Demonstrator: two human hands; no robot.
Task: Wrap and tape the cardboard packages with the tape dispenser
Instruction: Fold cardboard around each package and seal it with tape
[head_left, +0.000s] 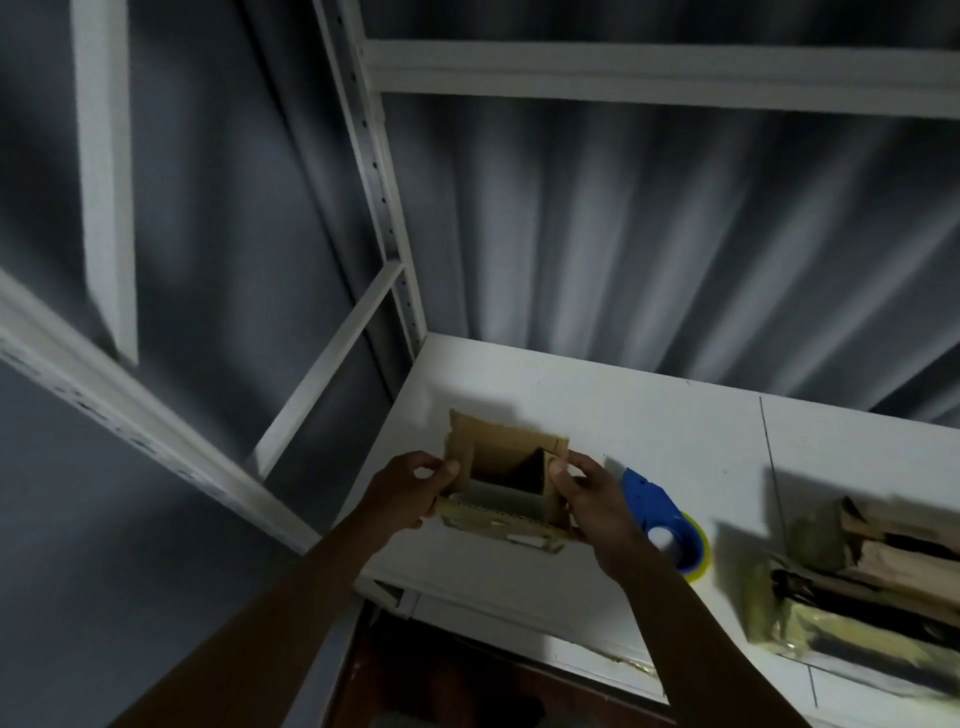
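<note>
White metal shelving (384, 171) stands against a grey corrugated wall (649, 249), and its white shelf board (675, 431) fills the lower right of the view. Above the board's near left corner, at about 6 o'clock from the frame's centre, both hands hold a small open cardboard box (501, 483) with its flaps up and a dark inside showing. At the box's 9 o'clock side the left hand (410, 488) pinches the left flap, thumb on the inner face and the other fingers curled behind it. At its 3 o'clock side the right hand (587, 499) grips the right wall the same way, thumb pressed on the front edge, fingers curled round the back. Just beyond the right hand, at 3 o'clock, a blue tape dispenser (652, 506) with a yellowish roll lies on the board. Well apart at 4 o'clock, near the frame edge, sits a taped package (800, 623) with folded cardboard pieces (883, 551) on top; blur hides the details.
</note>
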